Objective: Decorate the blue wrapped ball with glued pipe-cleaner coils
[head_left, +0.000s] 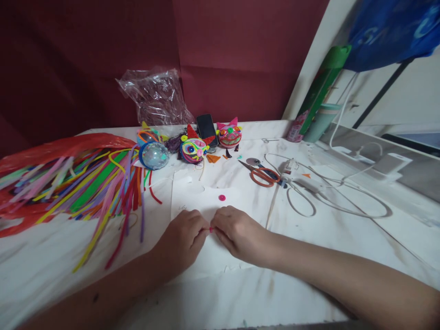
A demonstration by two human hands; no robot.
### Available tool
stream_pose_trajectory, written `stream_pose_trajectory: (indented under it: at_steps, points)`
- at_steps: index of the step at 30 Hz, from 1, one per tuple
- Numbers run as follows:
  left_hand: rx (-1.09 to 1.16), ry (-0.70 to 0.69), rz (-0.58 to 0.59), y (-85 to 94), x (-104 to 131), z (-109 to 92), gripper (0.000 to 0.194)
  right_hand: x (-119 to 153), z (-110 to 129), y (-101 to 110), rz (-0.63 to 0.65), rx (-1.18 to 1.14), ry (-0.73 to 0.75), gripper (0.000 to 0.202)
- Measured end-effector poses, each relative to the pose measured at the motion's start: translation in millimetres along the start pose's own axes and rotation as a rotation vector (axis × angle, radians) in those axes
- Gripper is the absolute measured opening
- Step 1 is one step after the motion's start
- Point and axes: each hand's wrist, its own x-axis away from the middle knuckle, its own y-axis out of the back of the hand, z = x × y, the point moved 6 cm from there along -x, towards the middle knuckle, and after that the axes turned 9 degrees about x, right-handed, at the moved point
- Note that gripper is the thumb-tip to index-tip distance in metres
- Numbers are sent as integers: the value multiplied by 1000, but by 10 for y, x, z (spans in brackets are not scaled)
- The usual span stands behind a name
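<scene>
Over a white paper sheet [192, 270], my left hand [184, 238] and my right hand [237, 231] meet fingertip to fingertip. Both are closed in a pinch on a tiny pink piece [211, 229], which shows between them. Most of that piece is hidden by the fingers. A flat pink disc [222, 198] lies on the paper just beyond my right hand.
Colourful fuzzy strips [96, 183] spread from a red bag [75, 145] at left. Behind are a clear ball [154, 156], two decorated heads [193, 149] and a phone [206, 128]. Orange-handled scissors [264, 176] and a looping cable [364, 213] lie at right, near a green cup [321, 123].
</scene>
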Motion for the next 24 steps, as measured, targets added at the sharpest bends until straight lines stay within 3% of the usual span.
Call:
stream_pose_trajectory:
  at_steps: [3, 8, 11, 18, 24]
  points:
    - [-1, -55, -39, 39, 3, -41, 18, -6, -23, 5, -10, -108, -69, 17]
    - [229, 186, -216, 185, -1, 42, 12, -4, -172, -40, -61, -610, -436, 9]
    - [309, 246, -252, 202, 5, 28, 12, 12, -179, -58, -135, -717, -512, 12]
    - [248, 299, -138, 124, -13, 76, 15, 3, -141, 57, -155, -400, -348, 14]
    - [27, 8, -69, 23, 1, 43, 17, -49, 50, 65, 10, 15, 55, 16]
